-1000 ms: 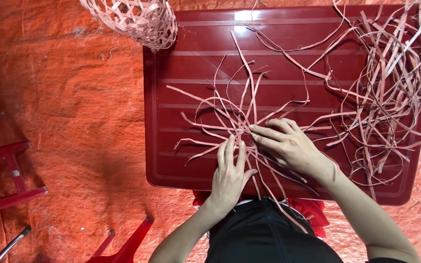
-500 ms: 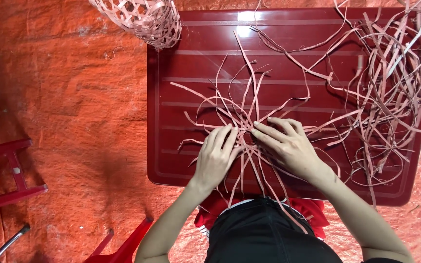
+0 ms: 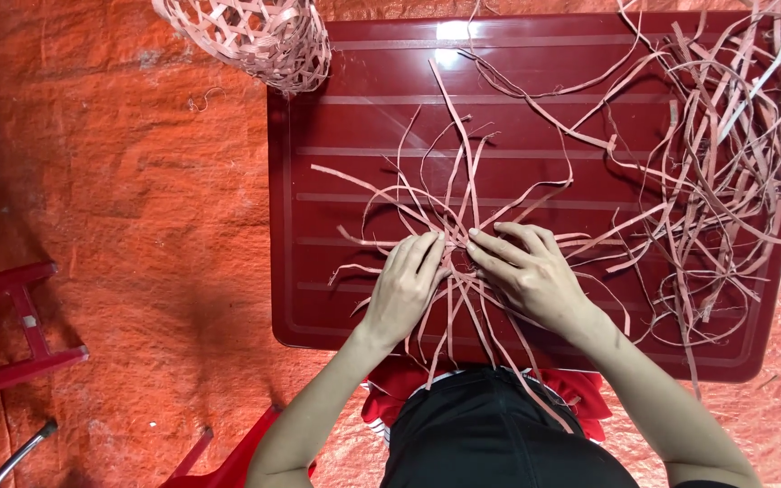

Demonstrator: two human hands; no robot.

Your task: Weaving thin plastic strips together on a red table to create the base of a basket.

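Observation:
Thin pink strips [image 3: 463,194] cross one another in a star-like bundle on a dark red plastic table [image 3: 535,72]. My left hand [image 3: 404,287] lies flat on the left side of the crossing, fingertips pressing the strips down. From the right, my right hand [image 3: 528,271] meets it, fingers spread and pressing on the same crossing point. Strip ends fan out from under both hands and some hang over the table's near edge.
A loose heap of pink strips [image 3: 725,154] covers the table's right side. A woven open-weave basket [image 3: 250,34] sits at the table's far left corner. An orange tarp [image 3: 119,181] covers the floor; red stool parts [image 3: 11,330] stand at left.
My left hand has slid up and to the right, closing in beside my right hand at the crossing. The view has shifted slightly.

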